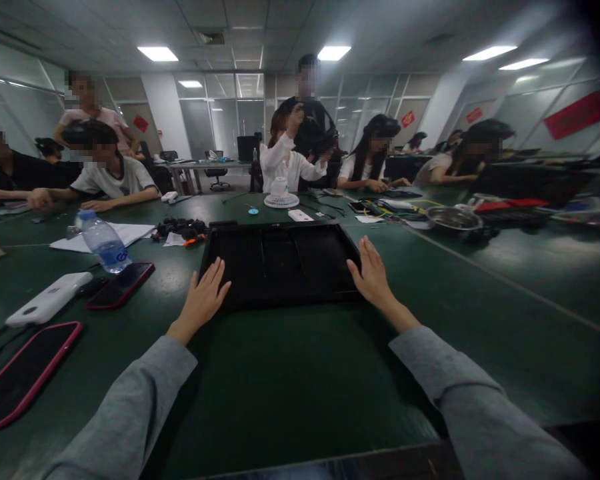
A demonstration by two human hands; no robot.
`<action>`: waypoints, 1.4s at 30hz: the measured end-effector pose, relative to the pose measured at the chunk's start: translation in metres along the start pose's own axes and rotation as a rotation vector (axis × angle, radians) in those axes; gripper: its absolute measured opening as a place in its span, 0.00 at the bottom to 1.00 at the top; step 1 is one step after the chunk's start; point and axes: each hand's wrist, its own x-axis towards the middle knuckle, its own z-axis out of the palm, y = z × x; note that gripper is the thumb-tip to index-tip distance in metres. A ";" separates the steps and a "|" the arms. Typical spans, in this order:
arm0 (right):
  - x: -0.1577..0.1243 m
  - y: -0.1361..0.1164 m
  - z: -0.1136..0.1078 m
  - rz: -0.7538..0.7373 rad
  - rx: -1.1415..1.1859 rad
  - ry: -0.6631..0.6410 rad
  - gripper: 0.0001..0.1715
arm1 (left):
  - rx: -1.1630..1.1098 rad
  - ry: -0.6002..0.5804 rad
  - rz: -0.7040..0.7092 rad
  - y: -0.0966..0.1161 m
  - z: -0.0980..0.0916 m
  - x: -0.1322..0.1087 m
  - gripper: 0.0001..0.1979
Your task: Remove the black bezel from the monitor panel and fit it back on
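A black, flat, rectangular panel [325, 263] with a raised rim lies on the green table in front of me. It looks like a shallow casing with a recessed section in its middle; its exact kind I cannot make out. My left hand [205, 297] rests at the panel's near left corner, fingers stretched forward over the edge. At the right edge is my right hand [373, 275], its fingers extended and thumb apart. Both hands are open, palms down or inward, and neither grips anything. Whether the fingers press on the rim is unclear.
On the left are a tilted water bottle [103, 241], a white power bank [49, 298], a dark phone [121, 285] and a pink-edged phone [27, 373]. Beyond the panel stands a small white fan [281, 197]. A metal bowl [454, 219] sits right. Several people work around the table.
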 end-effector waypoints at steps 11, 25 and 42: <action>-0.003 -0.015 0.006 -0.038 -0.030 -0.036 0.47 | 0.015 0.261 -0.113 0.009 -0.019 0.004 0.32; -0.007 -0.005 0.022 -0.139 0.066 -0.327 0.34 | -0.037 -0.151 0.040 -0.010 0.005 0.003 0.25; -0.008 -0.006 0.022 -0.127 0.045 -0.314 0.33 | -0.036 -0.147 0.021 -0.011 0.003 0.003 0.23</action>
